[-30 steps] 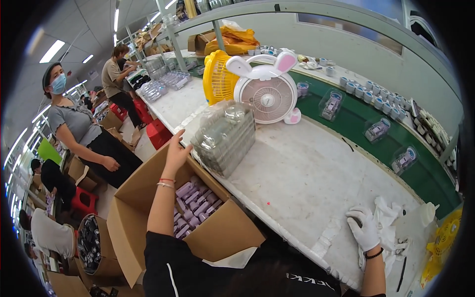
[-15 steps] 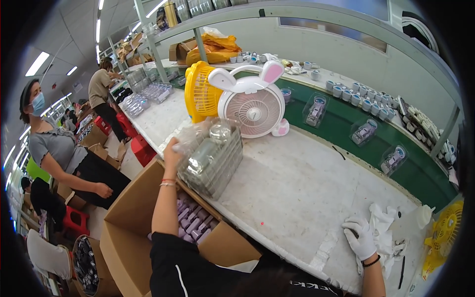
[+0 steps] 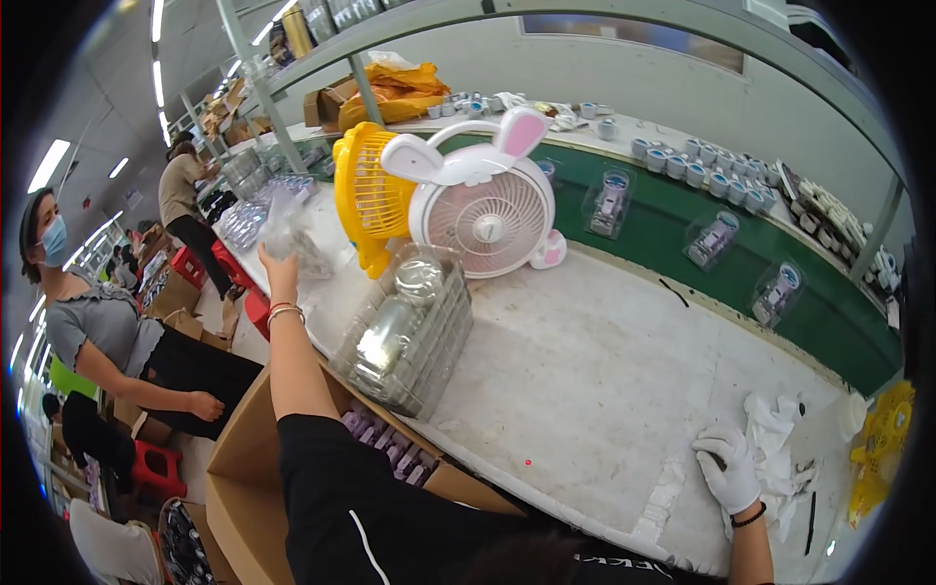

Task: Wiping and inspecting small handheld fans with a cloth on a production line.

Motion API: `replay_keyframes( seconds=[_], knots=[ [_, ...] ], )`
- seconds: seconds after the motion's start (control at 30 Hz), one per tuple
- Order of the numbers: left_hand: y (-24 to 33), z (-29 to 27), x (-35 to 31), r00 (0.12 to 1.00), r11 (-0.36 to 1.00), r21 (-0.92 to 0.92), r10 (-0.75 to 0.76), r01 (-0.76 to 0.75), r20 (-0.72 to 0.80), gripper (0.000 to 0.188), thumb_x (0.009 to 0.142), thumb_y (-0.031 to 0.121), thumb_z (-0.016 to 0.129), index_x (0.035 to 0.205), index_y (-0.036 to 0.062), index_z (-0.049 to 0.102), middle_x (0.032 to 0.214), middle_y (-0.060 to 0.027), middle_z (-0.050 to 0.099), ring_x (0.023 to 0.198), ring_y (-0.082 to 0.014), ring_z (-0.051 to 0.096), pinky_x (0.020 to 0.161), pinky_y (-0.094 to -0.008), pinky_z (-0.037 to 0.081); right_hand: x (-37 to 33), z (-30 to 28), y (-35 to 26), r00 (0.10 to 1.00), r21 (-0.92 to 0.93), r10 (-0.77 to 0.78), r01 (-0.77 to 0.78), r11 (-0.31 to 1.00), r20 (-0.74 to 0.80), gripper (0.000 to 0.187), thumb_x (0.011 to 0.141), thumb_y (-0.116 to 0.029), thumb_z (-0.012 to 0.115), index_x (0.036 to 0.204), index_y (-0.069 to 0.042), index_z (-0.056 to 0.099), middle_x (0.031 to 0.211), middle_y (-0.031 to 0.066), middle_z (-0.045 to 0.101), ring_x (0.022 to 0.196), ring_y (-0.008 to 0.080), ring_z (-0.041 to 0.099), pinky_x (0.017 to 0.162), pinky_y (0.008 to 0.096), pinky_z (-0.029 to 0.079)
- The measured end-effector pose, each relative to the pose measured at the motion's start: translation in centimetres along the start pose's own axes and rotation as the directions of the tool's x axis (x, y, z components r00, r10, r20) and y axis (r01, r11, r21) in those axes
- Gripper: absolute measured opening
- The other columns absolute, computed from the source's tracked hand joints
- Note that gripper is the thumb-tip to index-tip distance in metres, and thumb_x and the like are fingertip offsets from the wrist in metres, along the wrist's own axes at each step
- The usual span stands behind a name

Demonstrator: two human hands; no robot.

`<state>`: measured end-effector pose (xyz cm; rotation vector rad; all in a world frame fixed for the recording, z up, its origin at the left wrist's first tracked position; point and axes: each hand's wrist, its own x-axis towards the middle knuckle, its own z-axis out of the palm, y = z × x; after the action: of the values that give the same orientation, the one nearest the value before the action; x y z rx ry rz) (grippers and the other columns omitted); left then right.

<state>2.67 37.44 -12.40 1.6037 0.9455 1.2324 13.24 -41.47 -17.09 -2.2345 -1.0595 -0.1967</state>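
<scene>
My bare left hand (image 3: pixel 279 271) reaches out over the table's left edge, its fingers closed on a crumpled clear plastic bag (image 3: pixel 291 232). Part of the bag is hard to tell from the clear plastic behind it. Nearer to me stands a stack of clear plastic blister shells (image 3: pixel 414 327), the uppermost with rounded hollows. My right hand (image 3: pixel 727 470), in a white glove, rests on the table with its fingers loosely bent and apart, holding nothing. Beside it lies a crumpled white cloth (image 3: pixel 770 444).
A white rabbit-eared fan (image 3: pixel 487 219) and a yellow fan (image 3: pixel 375 185) stand behind the stack. A cardboard box (image 3: pixel 244 497) with purple items (image 3: pixel 390 447) sits below the table edge. Packed purple items (image 3: pixel 717 239) lie on a green conveyor belt (image 3: pixel 653 249). A person (image 3: pixel 107 331) stands at left.
My left hand has moved away from the shell stack, toward the far left, carrying the clear plastic bag. The stack's top now shows more fully. My right hand stays by the cloth.
</scene>
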Motion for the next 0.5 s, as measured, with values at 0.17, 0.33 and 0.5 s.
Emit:
replay_keyframes(
  seconds=[0.17,0.33,0.5],
  knots=[
    [-2.0,0.0,-3.4,0.919,0.953,0.208,-0.274,0.220,0.283,0.084,0.088,0.023,0.065,0.152,0.0231,0.012,0.141,-0.0132,0.041,0.125,-0.0331,0.044,0.096,-0.0571,0.039,-0.1,0.3,0.3,1.000,-0.016,0.000,0.000,1.000,0.000,0.019,0.074,0.000,0.068,0.091,-0.008,0.067,0.101,0.0082,0.063,0.098,0.0293,0.059,0.085,0.0384,0.047],
    [2.5,-7.4,-11.3,0.801,0.928,0.362,-0.285,0.091,0.527,0.055,0.093,0.033,0.060,0.140,0.0104,0.043,0.128,-0.0097,0.054,0.116,-0.0209,0.051,0.092,-0.0389,0.045,-0.3,-0.4,-0.2,1.000,0.004,-0.029,0.029,1.000,0.004,0.020,0.076,0.002,0.067,0.094,-0.006,0.066,0.103,0.0110,0.063,0.100,0.0301,0.058,0.088,0.0378,0.046],
    [9.5,-14.4,-20.1,0.571,0.755,0.545,-0.281,-0.365,0.771,0.034,0.097,0.024,0.058,0.124,0.0028,0.058,0.109,-0.0023,0.062,0.097,-0.0108,0.056,0.084,-0.0258,0.046,0.0,-2.3,-1.0,0.993,0.029,-0.004,0.000,1.000,0.122,0.023,0.078,-0.007,0.067,0.102,-0.005,0.066,0.107,0.0122,0.063,0.103,0.0329,0.058,0.088,0.0406,0.046]
  ],
)
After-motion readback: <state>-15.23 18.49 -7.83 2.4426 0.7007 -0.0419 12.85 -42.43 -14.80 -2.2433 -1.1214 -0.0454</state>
